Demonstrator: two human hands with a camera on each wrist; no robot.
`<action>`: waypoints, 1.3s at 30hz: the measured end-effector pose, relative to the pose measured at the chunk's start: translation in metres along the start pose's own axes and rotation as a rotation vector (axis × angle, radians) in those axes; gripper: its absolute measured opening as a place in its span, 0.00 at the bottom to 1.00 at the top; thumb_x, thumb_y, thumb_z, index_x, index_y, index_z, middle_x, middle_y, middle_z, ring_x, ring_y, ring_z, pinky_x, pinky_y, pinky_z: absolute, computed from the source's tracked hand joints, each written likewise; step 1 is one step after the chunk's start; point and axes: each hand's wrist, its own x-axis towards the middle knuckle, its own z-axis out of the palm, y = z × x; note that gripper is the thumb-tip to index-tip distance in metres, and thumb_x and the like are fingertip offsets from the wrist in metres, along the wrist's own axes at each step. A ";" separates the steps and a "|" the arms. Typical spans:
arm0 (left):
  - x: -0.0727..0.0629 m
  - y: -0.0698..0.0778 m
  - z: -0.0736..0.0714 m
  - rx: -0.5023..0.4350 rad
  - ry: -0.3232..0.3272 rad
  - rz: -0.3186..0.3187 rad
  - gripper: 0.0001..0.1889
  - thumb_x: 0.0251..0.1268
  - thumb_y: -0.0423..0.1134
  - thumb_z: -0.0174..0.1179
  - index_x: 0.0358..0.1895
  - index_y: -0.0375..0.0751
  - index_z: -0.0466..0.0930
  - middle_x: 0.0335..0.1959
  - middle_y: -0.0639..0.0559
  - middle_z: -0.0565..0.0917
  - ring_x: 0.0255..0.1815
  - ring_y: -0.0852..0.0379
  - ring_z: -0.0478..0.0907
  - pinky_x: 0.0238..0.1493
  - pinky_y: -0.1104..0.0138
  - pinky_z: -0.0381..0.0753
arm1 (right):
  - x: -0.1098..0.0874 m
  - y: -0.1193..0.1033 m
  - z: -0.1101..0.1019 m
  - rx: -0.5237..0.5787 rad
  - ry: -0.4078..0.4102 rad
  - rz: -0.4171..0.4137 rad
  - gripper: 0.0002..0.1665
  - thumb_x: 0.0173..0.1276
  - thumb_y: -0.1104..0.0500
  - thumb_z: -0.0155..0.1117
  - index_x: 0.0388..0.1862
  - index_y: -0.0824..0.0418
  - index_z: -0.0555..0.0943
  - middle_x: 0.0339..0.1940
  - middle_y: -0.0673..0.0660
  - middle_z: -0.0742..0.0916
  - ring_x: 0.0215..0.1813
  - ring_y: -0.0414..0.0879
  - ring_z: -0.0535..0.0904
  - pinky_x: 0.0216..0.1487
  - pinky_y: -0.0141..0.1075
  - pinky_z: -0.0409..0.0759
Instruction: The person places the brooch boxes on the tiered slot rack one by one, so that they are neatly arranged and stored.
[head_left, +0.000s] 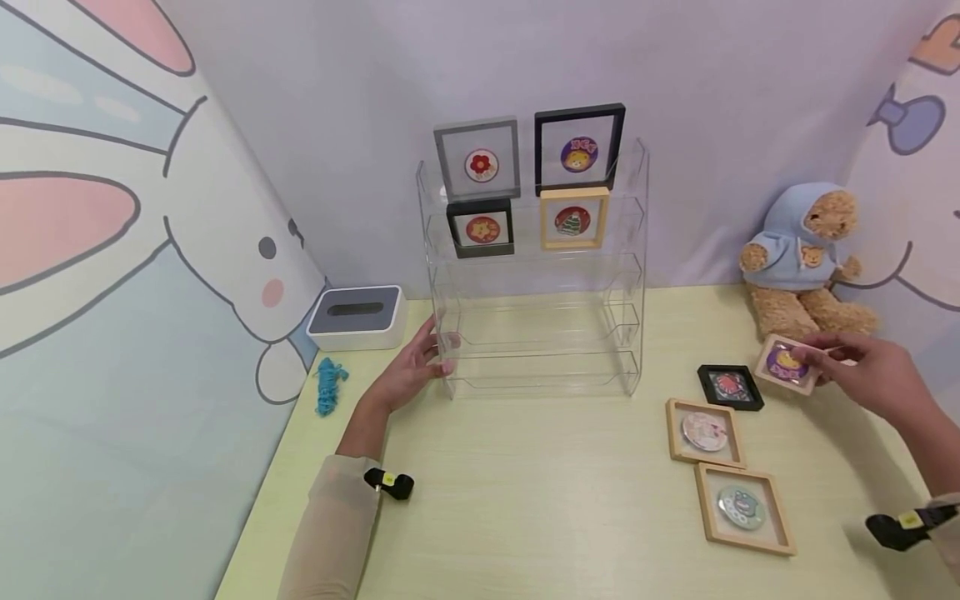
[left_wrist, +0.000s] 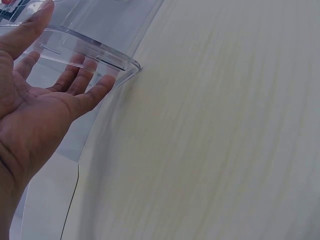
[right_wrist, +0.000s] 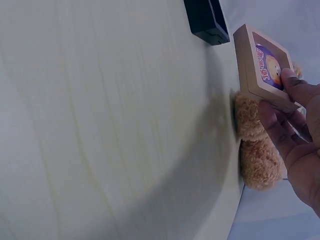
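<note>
In the head view, my right hand (head_left: 870,371) pinches a small light-wood display frame (head_left: 780,367) with a purple bear badge inside. The right wrist view shows the thumb on its front and fingers underneath. My left hand (head_left: 411,367) is at the lower left side of a clear acrylic tiered rack (head_left: 540,387), its fingers spread against the panel. Upper tiers hold a grey frame (head_left: 476,196), a large black frame (head_left: 577,110), a smaller black frame (head_left: 483,250) and a wood frame (head_left: 573,244). Near my right hand lies another black frame (head_left: 738,403).
Two wooden frames with round badges, one nearer (head_left: 750,543) and one farther (head_left: 705,457), lie on the table's right. A teddy bear (head_left: 798,258) sits behind. Left of the rack are a tissue box (head_left: 356,337) and a blue cord bundle (head_left: 327,387).
</note>
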 end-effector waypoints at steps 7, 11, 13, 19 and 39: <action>-0.001 -0.001 -0.001 -0.004 -0.004 0.015 0.57 0.77 0.32 0.69 0.93 0.67 0.37 0.86 0.36 0.64 0.91 0.36 0.55 0.87 0.37 0.57 | 0.003 -0.031 -0.003 0.051 0.156 -0.189 0.12 0.82 0.66 0.66 0.58 0.72 0.86 0.44 0.60 0.85 0.28 0.18 0.77 0.26 0.22 0.76; -0.001 -0.003 -0.001 -0.008 -0.004 0.004 0.57 0.77 0.32 0.69 0.93 0.67 0.37 0.87 0.36 0.63 0.92 0.36 0.54 0.88 0.37 0.56 | 0.008 -0.052 -0.004 0.057 0.279 -0.336 0.10 0.74 0.72 0.73 0.52 0.69 0.90 0.43 0.33 0.81 0.33 0.12 0.73 0.32 0.12 0.73; -0.002 -0.004 -0.001 -0.012 -0.003 -0.003 0.58 0.76 0.32 0.69 0.93 0.67 0.37 0.87 0.37 0.62 0.92 0.36 0.53 0.88 0.37 0.56 | 0.011 -0.065 -0.006 0.066 0.328 -0.401 0.13 0.69 0.74 0.76 0.51 0.67 0.91 0.44 0.23 0.79 0.37 0.11 0.73 0.38 0.08 0.71; -0.001 -0.004 -0.001 -0.021 -0.002 0.000 0.57 0.76 0.31 0.69 0.93 0.68 0.38 0.86 0.36 0.63 0.92 0.36 0.53 0.89 0.36 0.55 | 0.022 -0.105 -0.014 0.061 0.412 -0.574 0.19 0.59 0.78 0.81 0.49 0.68 0.92 0.44 0.35 0.83 0.45 0.12 0.71 0.47 0.06 0.70; -0.001 0.001 0.000 0.018 -0.007 0.024 0.55 0.79 0.30 0.66 0.92 0.72 0.39 0.85 0.38 0.65 0.91 0.37 0.56 0.87 0.36 0.58 | 0.048 -0.214 0.001 0.213 0.388 -0.794 0.18 0.59 0.83 0.77 0.45 0.69 0.93 0.42 0.65 0.89 0.50 0.17 0.77 0.53 0.10 0.75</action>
